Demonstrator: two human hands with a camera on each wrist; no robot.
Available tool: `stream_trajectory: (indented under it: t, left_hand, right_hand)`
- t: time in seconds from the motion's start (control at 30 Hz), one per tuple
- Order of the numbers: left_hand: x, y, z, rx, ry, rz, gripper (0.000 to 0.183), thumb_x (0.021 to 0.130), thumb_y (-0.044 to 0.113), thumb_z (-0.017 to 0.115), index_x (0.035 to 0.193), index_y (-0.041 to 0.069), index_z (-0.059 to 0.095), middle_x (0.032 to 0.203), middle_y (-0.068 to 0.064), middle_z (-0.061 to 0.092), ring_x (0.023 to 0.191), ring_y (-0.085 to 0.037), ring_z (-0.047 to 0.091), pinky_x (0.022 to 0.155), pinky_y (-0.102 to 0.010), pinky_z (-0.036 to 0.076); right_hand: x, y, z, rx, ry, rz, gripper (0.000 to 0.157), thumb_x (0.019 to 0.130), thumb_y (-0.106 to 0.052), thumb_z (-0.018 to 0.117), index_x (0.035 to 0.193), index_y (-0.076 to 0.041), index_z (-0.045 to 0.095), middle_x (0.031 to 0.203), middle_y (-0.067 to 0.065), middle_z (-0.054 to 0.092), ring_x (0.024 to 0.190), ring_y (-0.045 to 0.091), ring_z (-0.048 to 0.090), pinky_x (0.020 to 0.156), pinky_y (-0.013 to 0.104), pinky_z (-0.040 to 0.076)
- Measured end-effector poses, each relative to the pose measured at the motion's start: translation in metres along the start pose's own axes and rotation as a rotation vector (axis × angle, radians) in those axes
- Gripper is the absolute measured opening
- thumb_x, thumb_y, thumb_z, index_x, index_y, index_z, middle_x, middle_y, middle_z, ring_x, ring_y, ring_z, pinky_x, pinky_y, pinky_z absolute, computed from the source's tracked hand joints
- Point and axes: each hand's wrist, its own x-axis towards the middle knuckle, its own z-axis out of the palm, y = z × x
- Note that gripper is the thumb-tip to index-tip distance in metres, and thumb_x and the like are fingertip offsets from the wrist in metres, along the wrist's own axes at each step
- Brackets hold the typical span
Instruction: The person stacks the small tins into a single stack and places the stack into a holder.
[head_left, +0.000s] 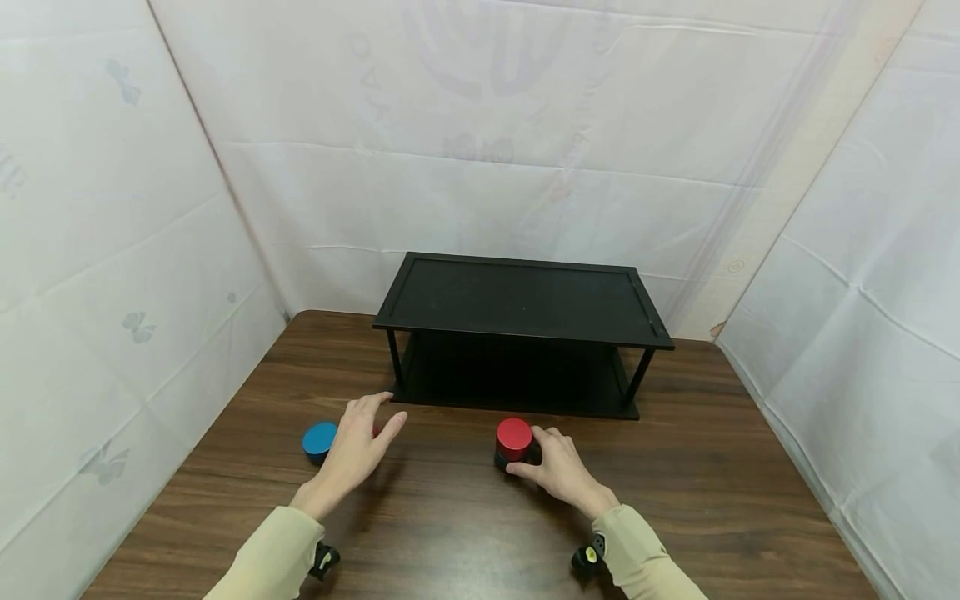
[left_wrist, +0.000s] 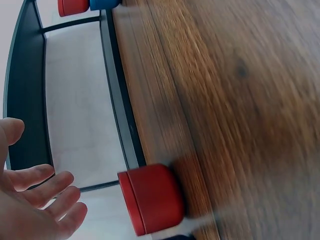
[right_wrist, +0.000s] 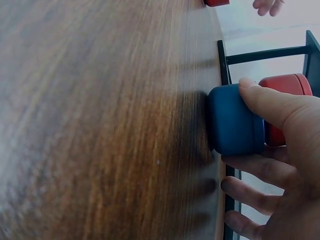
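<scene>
The left hand (head_left: 351, 454) was spread loosely, thumb held well away from the fingers, and had hold of nothing; it hovered above a lone red jar (left_wrist: 156, 200), apart from it. The right hand (head_left: 561, 471) was curled round the lower blue jar (right_wrist: 234, 120), its thumb on one side and fingers on the other; whether any finger also touched the upper red jar (right_wrist: 284, 84) could not be told. That red jar sat on top of the blue one, and the pair stood upright on the table (head_left: 450, 533), just in front of the black shelf (head_left: 517, 300). Counted, there were four jars: two red and two blue, the outer blue jar (head_left: 320, 437) standing at the far left, beyond the left hand. There was one shelf, with two levels, and one wooden table. Two pale sleeves (head_left: 273, 554) showed, one on each arm.
</scene>
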Motion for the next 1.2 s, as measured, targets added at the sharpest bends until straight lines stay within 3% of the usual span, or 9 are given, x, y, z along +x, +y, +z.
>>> stream_trajectory:
  t: [0.43,1.2]
  left_hand:
    - [-0.004,-0.011,-0.015,0.006,0.037,-0.007,0.052,0.098,0.038,0.053,0.132,-0.001,0.051,0.132,-0.024,0.055,0.121,-0.04,0.045,0.095,-0.058,0.042]
    - [-0.01,-0.032,-0.029,0.076,0.072,-0.045,0.049,0.097,0.031,0.056,0.13,-0.005,0.052,0.129,-0.027,0.055,0.117,-0.042,0.044,0.098,-0.061,0.035]
  right_hand:
    - [-0.001,0.0,0.0,-0.004,0.012,0.002,0.072,0.076,-0.043,0.079,0.126,0.005,0.057,0.112,0.017,0.063,0.103,0.029,0.056,0.091,0.048,0.048]
    - [0.0,0.0,0.001,-0.013,0.012,0.008,0.07,0.076,-0.043,0.079,0.124,0.003,0.058,0.108,0.014,0.063,0.099,0.028,0.055,0.088,0.046,0.049]
